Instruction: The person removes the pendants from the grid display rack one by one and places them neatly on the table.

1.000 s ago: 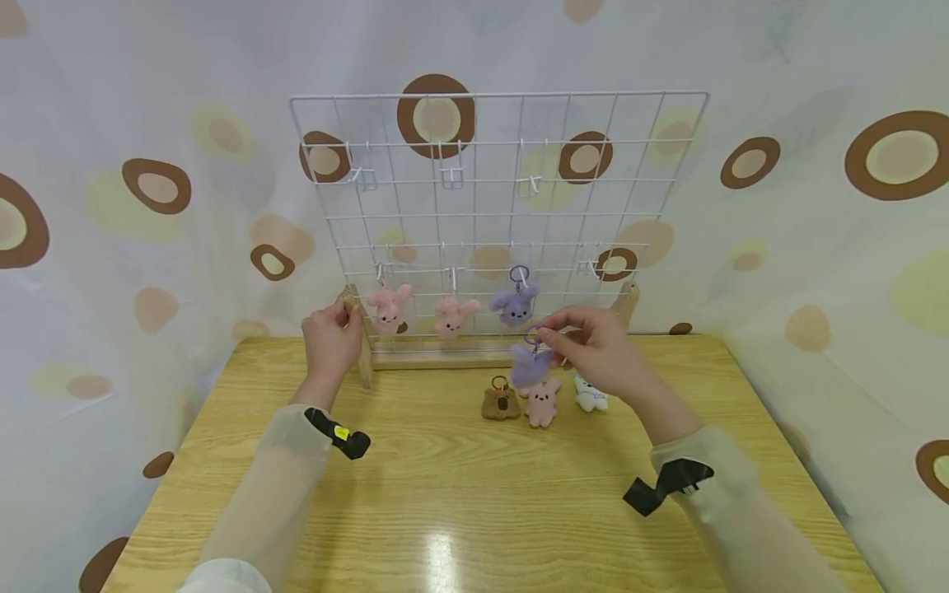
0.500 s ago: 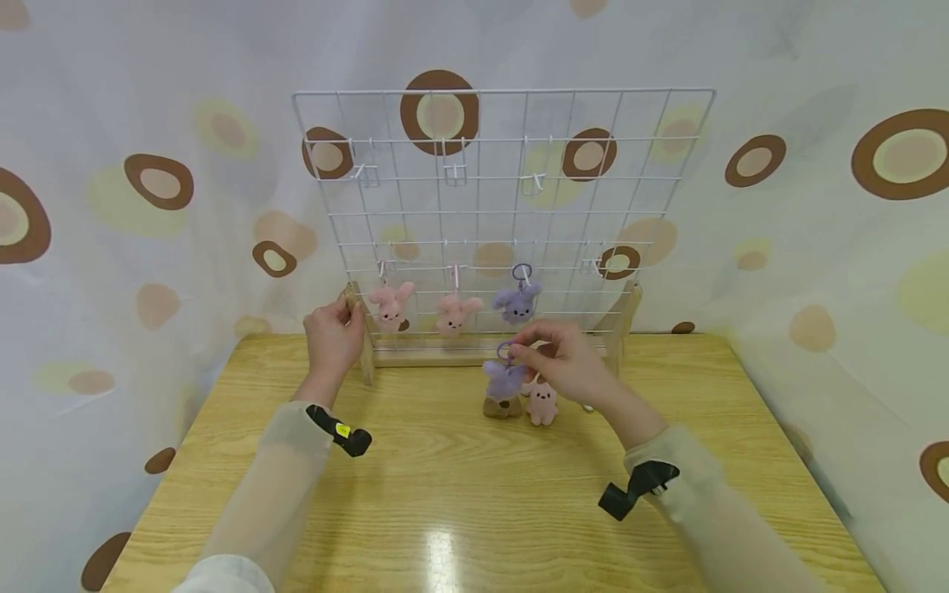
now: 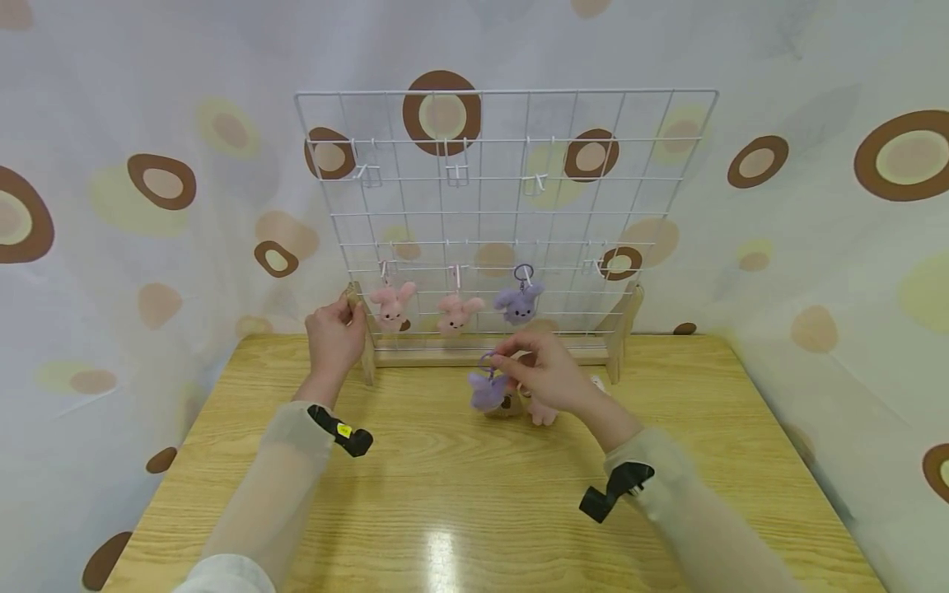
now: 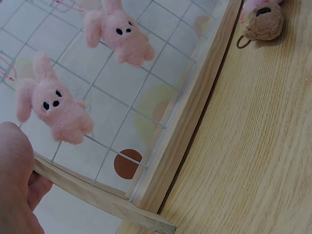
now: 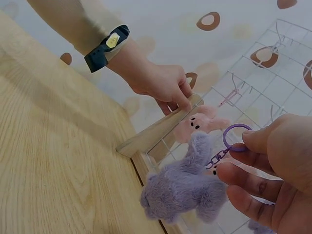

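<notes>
Hung: two pink bunnies (image 3: 391,309), one purple bunny (image 3: 519,305)
Desk (image 3: 415,486): three visible plushes (image 3: 507,405), 6 o'clock
Your right hand (image 3: 549,375): pinches one purple keychain (image 5: 180,192)
Your left hand (image 3: 334,338): grips wooden post (image 4: 100,196), 9 o'clock

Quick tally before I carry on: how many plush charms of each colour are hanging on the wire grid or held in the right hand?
Pink: 2 (left pink charm and middle pink charm, both on the wire grid)
Purple: 2 (hanging purple charm; held purple charm in the right hand)
Total: 4
</notes>
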Available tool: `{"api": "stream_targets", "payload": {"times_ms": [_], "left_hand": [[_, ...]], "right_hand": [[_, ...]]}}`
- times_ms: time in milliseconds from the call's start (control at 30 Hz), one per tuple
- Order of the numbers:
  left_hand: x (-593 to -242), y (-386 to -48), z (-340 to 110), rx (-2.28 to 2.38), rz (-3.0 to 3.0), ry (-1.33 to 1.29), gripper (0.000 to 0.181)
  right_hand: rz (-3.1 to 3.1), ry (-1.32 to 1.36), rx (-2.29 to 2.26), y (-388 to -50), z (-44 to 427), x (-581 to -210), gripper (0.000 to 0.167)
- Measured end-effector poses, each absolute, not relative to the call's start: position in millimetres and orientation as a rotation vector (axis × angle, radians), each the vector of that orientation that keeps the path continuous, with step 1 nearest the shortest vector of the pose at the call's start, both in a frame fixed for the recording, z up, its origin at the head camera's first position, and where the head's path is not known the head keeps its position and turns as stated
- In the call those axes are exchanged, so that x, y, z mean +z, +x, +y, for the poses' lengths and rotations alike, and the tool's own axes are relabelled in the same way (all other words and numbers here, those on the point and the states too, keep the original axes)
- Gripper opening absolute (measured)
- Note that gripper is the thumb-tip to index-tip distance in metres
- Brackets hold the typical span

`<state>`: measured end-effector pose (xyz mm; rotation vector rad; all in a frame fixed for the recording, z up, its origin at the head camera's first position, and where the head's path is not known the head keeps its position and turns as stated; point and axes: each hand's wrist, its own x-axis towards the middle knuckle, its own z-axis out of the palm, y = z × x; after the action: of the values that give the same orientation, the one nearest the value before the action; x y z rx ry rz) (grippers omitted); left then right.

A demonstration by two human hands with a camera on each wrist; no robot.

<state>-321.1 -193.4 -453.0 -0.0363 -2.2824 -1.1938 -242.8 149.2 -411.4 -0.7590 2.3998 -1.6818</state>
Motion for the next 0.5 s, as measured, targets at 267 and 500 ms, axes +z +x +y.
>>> {"api": "stream_targets", "payload": {"times_ms": [267,500], "left_hand": [[-452.9,-320.8,-193.1,-1.201,-2.294,-0.020,0.021],[-454.0,-321.3,-193.2,-1.207,-2.276,-0.035,0.021]], "right_hand": [[2.383,-0.731,-1.680,-245.9,140.2,-422.7,0.013],[2.357,-0.708,-1.695,-245.9,129.3,-429.1,0.013]]}}
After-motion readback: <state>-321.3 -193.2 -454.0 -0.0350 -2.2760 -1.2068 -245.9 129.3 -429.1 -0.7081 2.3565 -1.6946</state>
